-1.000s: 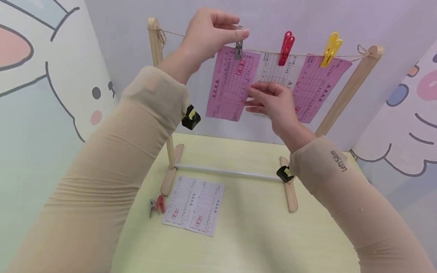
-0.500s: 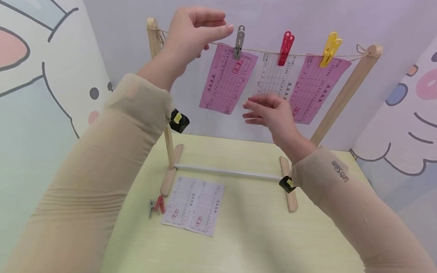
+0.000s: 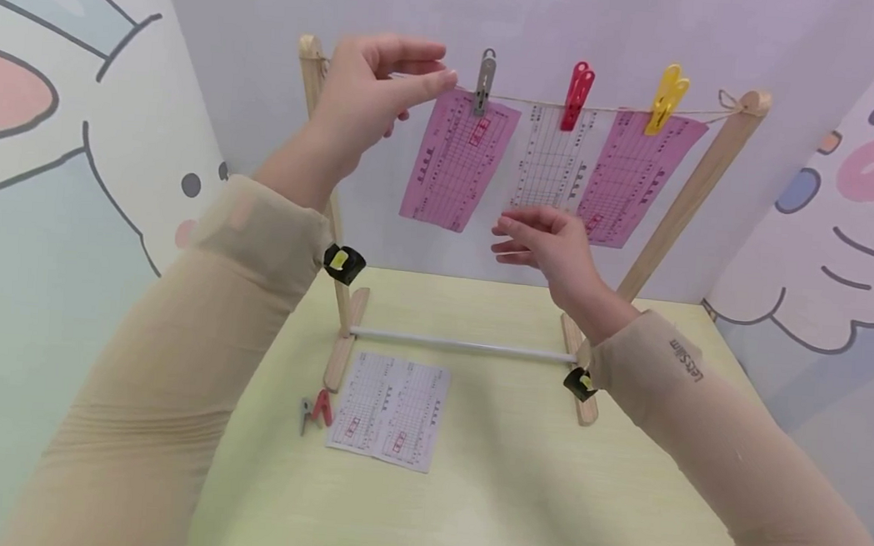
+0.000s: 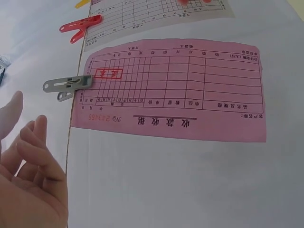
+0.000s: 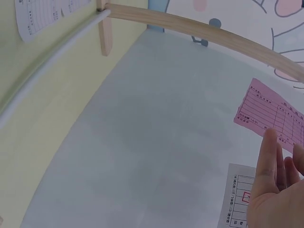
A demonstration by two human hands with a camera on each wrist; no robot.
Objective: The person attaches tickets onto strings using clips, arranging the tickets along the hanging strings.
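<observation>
A pink receipt slip (image 3: 459, 162) hangs at a slant from the string (image 3: 537, 103), held by a grey clothespin (image 3: 484, 82). Just left of that clothespin is my left hand (image 3: 376, 94), fingers loosely extended and holding nothing; the left wrist view shows the gap between hand and grey clothespin (image 4: 71, 84). My right hand (image 3: 559, 247) hovers in front of the lower end of a white slip (image 3: 552, 159), with nothing in its fingers. A red clothespin (image 3: 577, 96) holds the white slip. Farther right, a yellow clothespin (image 3: 667, 101) holds another pink slip (image 3: 638, 177).
The string runs between two wooden posts (image 3: 693, 188), joined low down by a white rod (image 3: 463, 344). Two white slips (image 3: 387, 412) lie side by side on the pale yellow table (image 3: 483, 510). Left of them lie a grey clothespin (image 3: 305, 415) and a red one (image 3: 323, 407).
My left hand has let go of the grey clothespin and moved left. My right hand has come away from the left pink slip and lowered. That slip has swung left at its bottom.
</observation>
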